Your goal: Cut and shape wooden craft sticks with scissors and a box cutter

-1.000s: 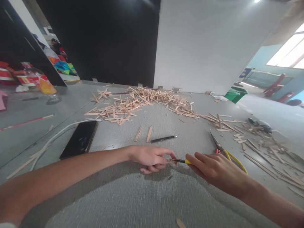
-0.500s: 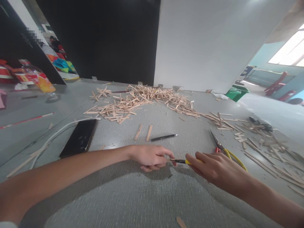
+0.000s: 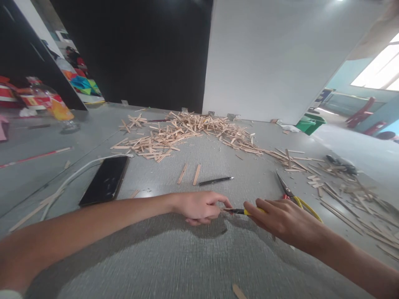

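Note:
My left hand (image 3: 201, 206) rests on the grey table (image 3: 174, 257), fingers pinched on a small piece I cannot make out at the tip of a tool. My right hand (image 3: 280, 220) is closed around a yellow-handled knife (image 3: 238, 211), whose dark blade points left into the left hand's fingertips. The two hands almost touch at the table's near middle.
Two loose wooden sticks (image 3: 189, 174) and a black pen (image 3: 215, 181) lie just beyond the hands. Yellow-handled scissors (image 3: 294, 198) lie to the right, a black phone (image 3: 105, 181) with a white cable to the left. A big pile of sticks (image 3: 187, 131) covers the back; scraps litter the right.
Both hands stay almost where they were. The left fingers have shifted slightly at the blade tip; the view has moved a little.

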A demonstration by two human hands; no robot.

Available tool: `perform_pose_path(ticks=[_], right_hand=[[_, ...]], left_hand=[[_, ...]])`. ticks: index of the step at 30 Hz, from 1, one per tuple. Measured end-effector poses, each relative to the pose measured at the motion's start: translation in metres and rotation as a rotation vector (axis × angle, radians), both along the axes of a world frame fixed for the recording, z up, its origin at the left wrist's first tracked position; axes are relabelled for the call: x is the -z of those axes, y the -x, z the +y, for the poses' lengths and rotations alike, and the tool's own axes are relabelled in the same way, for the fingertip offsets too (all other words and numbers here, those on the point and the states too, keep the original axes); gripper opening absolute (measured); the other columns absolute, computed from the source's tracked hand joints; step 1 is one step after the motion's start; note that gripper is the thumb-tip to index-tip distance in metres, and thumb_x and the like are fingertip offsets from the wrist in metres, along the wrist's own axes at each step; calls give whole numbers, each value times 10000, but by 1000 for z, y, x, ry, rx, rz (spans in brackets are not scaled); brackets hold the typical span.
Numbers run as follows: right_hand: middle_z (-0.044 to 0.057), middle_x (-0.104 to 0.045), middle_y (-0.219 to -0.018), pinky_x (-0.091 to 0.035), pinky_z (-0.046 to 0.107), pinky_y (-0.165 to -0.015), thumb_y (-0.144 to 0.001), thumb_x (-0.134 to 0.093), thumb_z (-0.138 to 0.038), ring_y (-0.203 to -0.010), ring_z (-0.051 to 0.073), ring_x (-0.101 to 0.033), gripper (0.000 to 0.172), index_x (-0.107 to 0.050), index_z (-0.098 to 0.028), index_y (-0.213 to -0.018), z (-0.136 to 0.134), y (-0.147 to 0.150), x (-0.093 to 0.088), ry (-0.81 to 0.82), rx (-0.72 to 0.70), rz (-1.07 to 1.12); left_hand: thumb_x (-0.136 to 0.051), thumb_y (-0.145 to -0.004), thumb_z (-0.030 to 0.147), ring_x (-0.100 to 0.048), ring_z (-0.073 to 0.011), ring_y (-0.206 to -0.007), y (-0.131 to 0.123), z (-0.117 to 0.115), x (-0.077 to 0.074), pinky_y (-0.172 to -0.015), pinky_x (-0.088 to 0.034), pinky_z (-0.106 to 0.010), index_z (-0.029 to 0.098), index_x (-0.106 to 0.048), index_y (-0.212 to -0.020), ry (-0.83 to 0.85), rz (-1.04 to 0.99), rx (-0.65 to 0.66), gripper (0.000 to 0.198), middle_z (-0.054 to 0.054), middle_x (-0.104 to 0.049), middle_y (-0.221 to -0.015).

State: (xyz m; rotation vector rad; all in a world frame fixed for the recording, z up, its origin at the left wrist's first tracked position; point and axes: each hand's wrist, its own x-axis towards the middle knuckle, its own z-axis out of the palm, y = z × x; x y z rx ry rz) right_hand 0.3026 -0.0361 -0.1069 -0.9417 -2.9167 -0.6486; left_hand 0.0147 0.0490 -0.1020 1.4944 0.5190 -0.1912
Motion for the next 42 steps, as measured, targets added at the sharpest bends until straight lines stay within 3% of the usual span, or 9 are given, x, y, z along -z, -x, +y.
perform_pose_path(ticks=[5,10,15,21,29,34,39,42], right_hand=[[-28,-539,-744,-270,366,-480,-1039,-408,-53,-488,172,-536,240,-519,-139,-1233,1,2,0,-15,-13,21],[-16,-561,-747,-251,373,-485,-922,-389,77,-484,177,-525,405,-516,-126,-1250,3,3,-8,-41,-40,-10],[-29,-576,-759,-215,387,-499,-882,-514,43,-501,163,-510,396,-517,-146,-1230,6,4,-11,-21,-35,-91],[-45,-568,-711,-160,392,-498,-977,-536,-96,-481,159,-502,128,-515,-210,-1033,9,11,-11,-49,12,-130],[1,-556,-648,-188,390,-491,-887,-496,44,-466,187,-552,238,-570,-175,-944,-15,33,-12,-204,137,-160],[-39,-571,-670,-255,365,-456,-991,-543,-128,-461,159,-577,91,-542,-209,-949,-8,25,2,-156,125,-141],[19,-587,-642,-225,355,-453,-864,-512,54,-474,194,-592,236,-607,-148,-944,-20,44,-10,-205,168,-195],[34,-562,-596,-182,351,-452,-846,-509,55,-432,196,-549,215,-619,-118,-910,-24,49,-15,-242,210,-229]], left_hand=[[-501,-1043,259,-270,-105,-352,0,2,2,-330,-280,-193,216,-434,-1430,9,3,0,396,137,-305,-533],[-474,-1035,232,-291,-112,-339,-1,0,-3,-337,-267,-205,209,-446,-1415,-36,13,12,382,128,-320,-518],[-475,-1013,226,-338,-127,-310,0,-2,-5,-363,-250,-208,200,-460,-1413,-113,30,37,401,120,-359,-452],[-489,-1001,247,-336,-130,-300,0,-2,-5,-360,-244,-213,219,-483,-1371,-139,29,50,371,117,-360,-452],[-463,-1032,271,-318,-117,-338,-1,-3,-3,-353,-242,-197,237,-489,-1290,-162,-4,14,262,114,-342,-514],[-443,-1024,259,-327,-121,-332,-1,-5,-5,-360,-243,-192,213,-494,-1324,-198,25,-2,309,105,-361,-475],[-438,-1006,259,-301,-119,-330,-2,-6,-6,-376,-224,-196,204,-523,-1280,-218,31,-13,293,108,-341,-459],[-469,-985,271,-316,-124,-353,-3,-7,-6,-391,-235,-204,207,-536,-1264,-244,40,-18,294,109,-333,-475]])
